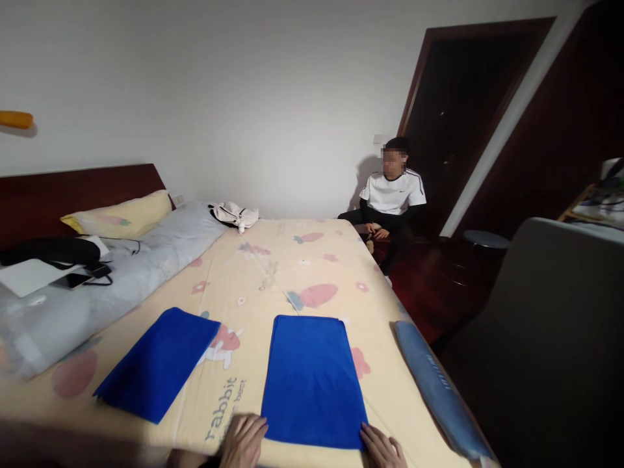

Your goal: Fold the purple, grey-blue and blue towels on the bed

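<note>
A folded blue cloth [314, 380] lies flat on the bed in front of me, its near edge toward my body. At its near left corner is my left hand [245, 442], fingers together and tips closed on the edge. My right hand [383, 447] has its fingertips closed on the near right corner in the same way. Both thumbs are hidden from view. To the left, a second folded blue cloth [160, 364] rests at a slant on the patterned bed sheet [266, 273], with no hand on it.
A long blue-grey cushion [436, 390] lies along the bed's right edge. On the left are a grey quilt [160, 240], a yellow pillow [127, 214], a laptop [29, 276] and a phone [73, 281]. A white bag [234, 214] lies at the far side. A person [392, 195] sits beyond the bed.
</note>
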The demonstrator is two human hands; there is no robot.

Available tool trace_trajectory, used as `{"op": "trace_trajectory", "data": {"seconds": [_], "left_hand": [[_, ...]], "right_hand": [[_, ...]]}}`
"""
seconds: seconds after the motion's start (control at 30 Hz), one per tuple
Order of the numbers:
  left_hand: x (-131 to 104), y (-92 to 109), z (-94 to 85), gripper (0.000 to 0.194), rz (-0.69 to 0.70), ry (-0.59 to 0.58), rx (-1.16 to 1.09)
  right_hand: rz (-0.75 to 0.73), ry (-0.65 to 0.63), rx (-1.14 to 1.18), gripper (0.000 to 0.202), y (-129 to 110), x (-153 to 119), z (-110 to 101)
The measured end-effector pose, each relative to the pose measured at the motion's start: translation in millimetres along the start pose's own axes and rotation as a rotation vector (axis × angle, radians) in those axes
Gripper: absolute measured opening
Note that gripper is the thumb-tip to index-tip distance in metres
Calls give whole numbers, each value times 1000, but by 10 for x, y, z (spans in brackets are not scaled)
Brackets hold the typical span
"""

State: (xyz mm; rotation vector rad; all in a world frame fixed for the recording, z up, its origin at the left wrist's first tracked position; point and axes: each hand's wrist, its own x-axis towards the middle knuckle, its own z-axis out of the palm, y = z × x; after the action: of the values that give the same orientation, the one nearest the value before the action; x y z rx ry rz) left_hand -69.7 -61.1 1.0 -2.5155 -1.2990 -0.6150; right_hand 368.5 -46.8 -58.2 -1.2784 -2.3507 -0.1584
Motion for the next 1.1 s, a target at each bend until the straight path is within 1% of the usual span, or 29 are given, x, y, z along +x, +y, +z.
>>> {"op": "trace_trajectory", "data": {"seconds": [0.07, 0.13, 0.27, 0.3, 0.37, 0.43, 0.5, 0.57, 0.6, 0.67, 0.77, 0.87, 0.93, 1.0, 1.1], "left_hand": [[22, 26, -31, 52, -60, 26, -64], [53, 56, -69, 49, -123, 33, -137], [107, 92, -166, 40, -185, -40, -264], [120, 88, -182, 38, -207, -63, -294], [153, 57, -179, 34, -291, -90, -377], [199, -4, -121, 27, -420, -66, -506], [255, -85, -20, 17, -567, -17, -666], [315, -160, 92, 11, -685, 3, -789], [342, -188, 140, 13, -727, 5, -812], [385, -212, 215, 17, -765, 11, -765], [403, -162, 292, 18, -716, -1, -533], [370, -53, 370, 23, -649, -13, -261], [346, 10, 399, 28, -648, 6, -116], [339, 44, 370, 32, -632, -17, -37], [374, 60, 213, 35, -547, -150, -36]], "right_hand": [[53, -15, 24, 40, -9, 12, -33], [72, -18, 47, 35, -26, 48, -88], [100, -41, 166, 31, -67, 114, -239], [132, -47, 214, 29, -81, 132, -273], [251, -51, 320, 23, -119, 192, -326], [422, -36, 425, 26, -158, 292, -356], [573, -11, 533, 35, -182, 419, -375], [654, -8, 627, 41, -179, 544, -388], [668, -18, 649, 42, -170, 595, -390], [679, -55, 607, 41, -150, 659, -374], [656, -87, 387, 32, -150, 658, -271], [607, -38, 193, 23, -190, 586, -98], [593, 27, 102, 26, -216, 527, 5], [552, 85, 38, 31, -225, 472, 70], [380, 99, 24, 35, -224, 414, 86]]}}
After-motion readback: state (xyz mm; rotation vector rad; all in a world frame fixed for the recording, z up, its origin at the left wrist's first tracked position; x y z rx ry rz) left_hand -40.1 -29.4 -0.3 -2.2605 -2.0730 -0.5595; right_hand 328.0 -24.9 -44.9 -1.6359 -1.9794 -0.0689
